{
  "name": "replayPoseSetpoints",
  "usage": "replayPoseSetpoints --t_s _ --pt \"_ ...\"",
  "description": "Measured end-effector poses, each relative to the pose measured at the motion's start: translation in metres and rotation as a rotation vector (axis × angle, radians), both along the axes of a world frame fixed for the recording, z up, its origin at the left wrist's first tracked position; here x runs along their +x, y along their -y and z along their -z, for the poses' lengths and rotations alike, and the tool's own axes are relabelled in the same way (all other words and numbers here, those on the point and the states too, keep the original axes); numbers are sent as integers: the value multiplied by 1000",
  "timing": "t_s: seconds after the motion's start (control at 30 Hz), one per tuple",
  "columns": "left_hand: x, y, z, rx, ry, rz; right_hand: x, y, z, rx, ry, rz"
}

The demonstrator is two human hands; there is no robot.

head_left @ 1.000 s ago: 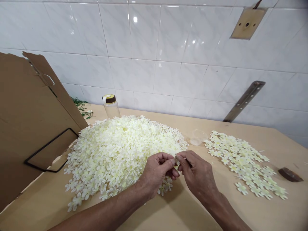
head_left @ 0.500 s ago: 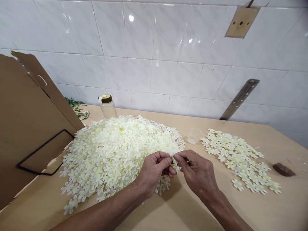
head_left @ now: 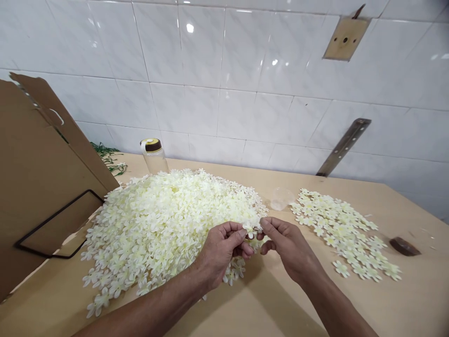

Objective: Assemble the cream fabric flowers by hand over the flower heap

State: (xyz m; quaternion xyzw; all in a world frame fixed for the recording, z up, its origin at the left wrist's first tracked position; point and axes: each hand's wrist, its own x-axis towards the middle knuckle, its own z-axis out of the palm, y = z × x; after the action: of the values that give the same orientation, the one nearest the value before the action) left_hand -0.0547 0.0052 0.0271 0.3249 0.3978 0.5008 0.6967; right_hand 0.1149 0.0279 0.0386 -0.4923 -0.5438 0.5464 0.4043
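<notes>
A big heap of cream fabric flowers covers the middle of the wooden table. At its near right edge my left hand and my right hand meet, fingertips pinched together on a small cream flower. Both hands hover just above the heap's edge. A smaller, flatter patch of the same flowers lies to the right of my right hand.
A brown cardboard box with a black outline stands at the left. A clear bottle with a brown cap is behind the heap. A small clear cup sits between the piles. A dark brown piece lies far right. Tiled wall behind.
The hands stay together pinching the flower; the right fingers have shifted slightly and the flower shows more between the fingertips. The view has drifted a little to the right.
</notes>
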Motion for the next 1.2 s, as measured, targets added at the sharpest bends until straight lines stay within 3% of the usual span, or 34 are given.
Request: replayPoseSetpoints --t_s 0.13,0.3,0.43,0.67,0.97,1.2 --pt "0 0 -1 -11 -12 -19 6 -5 1 -74 -196 21" --pt "1 -1 -2 -2 -20 -15 8 -8 0 -136 -262 22" --pt "0 -1 -2 0 -15 -23 6 -8 2 -69 -188 34" --pt "-3 -3 -3 13 39 -72 5 -5 7 115 139 99" --pt "-2 -4 1 -9 61 86 1 2 -1 110 99 -61" --pt "-3 -4 -2 -62 98 119 -2 3 3 142 176 -72"
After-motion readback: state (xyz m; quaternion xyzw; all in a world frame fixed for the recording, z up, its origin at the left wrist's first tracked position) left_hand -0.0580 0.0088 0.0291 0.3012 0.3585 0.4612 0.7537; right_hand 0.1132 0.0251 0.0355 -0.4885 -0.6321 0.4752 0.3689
